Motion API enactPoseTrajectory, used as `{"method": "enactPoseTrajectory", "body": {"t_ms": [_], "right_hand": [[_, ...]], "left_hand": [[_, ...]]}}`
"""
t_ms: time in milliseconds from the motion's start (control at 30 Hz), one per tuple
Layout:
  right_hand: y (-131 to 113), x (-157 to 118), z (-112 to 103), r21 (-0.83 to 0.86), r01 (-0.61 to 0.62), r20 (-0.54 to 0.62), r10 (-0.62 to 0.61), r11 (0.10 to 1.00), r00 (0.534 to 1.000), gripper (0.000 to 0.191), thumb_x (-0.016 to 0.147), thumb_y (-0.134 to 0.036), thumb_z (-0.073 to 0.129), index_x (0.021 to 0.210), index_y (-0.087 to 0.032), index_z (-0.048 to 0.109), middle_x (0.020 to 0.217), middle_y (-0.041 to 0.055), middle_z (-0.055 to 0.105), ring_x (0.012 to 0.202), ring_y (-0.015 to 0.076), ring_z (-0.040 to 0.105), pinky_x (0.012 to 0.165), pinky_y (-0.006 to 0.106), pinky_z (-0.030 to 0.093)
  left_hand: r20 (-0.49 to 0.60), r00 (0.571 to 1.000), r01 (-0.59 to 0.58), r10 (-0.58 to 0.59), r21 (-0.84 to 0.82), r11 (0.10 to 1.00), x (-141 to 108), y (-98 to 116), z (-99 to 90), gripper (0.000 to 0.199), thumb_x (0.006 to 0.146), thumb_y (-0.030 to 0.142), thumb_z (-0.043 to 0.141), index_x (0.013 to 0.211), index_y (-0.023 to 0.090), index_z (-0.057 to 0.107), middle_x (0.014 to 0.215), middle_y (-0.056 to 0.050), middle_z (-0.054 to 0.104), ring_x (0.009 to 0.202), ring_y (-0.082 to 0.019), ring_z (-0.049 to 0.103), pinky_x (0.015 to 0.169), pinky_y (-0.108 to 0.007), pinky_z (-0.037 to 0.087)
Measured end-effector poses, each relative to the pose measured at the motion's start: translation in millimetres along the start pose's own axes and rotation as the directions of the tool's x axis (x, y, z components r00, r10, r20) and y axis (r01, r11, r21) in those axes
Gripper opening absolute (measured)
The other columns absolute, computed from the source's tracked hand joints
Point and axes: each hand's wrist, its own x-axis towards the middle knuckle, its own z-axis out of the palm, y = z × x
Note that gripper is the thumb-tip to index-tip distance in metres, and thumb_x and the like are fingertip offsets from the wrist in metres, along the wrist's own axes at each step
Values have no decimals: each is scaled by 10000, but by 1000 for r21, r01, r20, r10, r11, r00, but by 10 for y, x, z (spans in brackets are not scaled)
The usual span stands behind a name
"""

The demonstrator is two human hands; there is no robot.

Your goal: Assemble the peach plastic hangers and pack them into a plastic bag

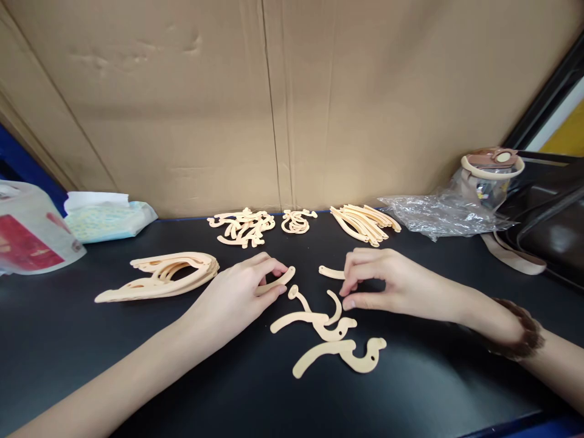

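Note:
My left hand is closed on a slim curved beige strip, its rounded end with a small hole poking past the fingertips. Another beige strip reaches out from under the fingers of my right hand, which are closed round its far end. Between and below my hands lie a small hook-shaped piece, a piece with a round end and a curved piece with a hooked head, overlapping. Nearest to me, a similar hooked piece lies flat on the black table.
Stacked beige frames lie left of my left hand. Along the cardboard wall are piles of small pieces, rings and long strips. Tissue packs stand left; plastic wrap and a bottle are right.

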Motion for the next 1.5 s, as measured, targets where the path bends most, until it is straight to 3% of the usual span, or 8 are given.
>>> {"method": "enactPoseTrajectory", "body": {"t_ms": [100,200,367,567,900,1167,1333,1500], "right_hand": [[-71,-16,-1,64,-17,66,13,998,998,177,878,-376,635,847,-224,721,824,7,630,764,137,580,684,256,447],[-112,-23,17,99,-32,83,24,995,996,168,860,-374,660,843,-215,711,821,4,638,761,131,587,660,240,438],[-118,-23,31,67,-60,103,53,996,993,127,885,-331,636,873,-226,706,837,-10,653,762,114,586,653,220,422],[-58,13,39,-38,-71,-2,71,997,997,182,935,-325,563,884,-204,689,787,-8,632,723,108,564,638,214,408],[-67,6,39,-193,-35,-93,17,981,996,208,960,-283,512,999,-202,699,824,14,651,779,149,585,702,265,436],[-67,-39,103,-174,18,75,-5,985,997,404,880,-452,606,1263,-324,599,1151,26,559,999,173,573,814,297,474],[-77,-13,168,-234,40,76,-23,971,997,238,960,-310,510,1147,-280,654,1100,22,565,946,154,586,804,295,466],[-86,-7,160,-213,0,45,10,977,999,167,963,-221,487,950,-240,652,1060,7,548,866,125,589,719,254,465]], "left_hand": [[-22,998,-55,55,-2,998,-21,58,-42,281,914,488,494,1089,296,601,1086,0,605,874,-190,615,717,-285,470],[18,973,-232,232,41,972,-51,152,-93,273,867,506,580,1001,270,611,1123,-12,592,1011,-223,565,826,-320,457],[129,932,-350,340,66,935,-100,200,-59,163,804,343,708,876,249,596,1034,8,616,952,-215,536,798,-327,446],[54,908,-418,416,52,907,-106,137,35,96,900,218,575,805,231,565,971,17,621,894,-184,531,741,-297,426],[30,902,-430,430,12,903,-57,143,-107,110,918,217,574,817,239,610,983,24,628,897,-145,547,745,-248,441],[146,913,-383,381,-13,924,-73,159,-145,78,877,285,641,800,270,643,1036,44,622,963,-157,538,798,-273,458],[107,923,-374,371,11,927,-58,171,-132,256,869,391,640,671,230,625,994,19,616,985,-176,530,832,-292,458],[0,905,-417,424,187,890,-7,57,-34,211,942,282,538,1138,261,613,1223,-31,573,1134,-220,487,925,-358,427]]}}
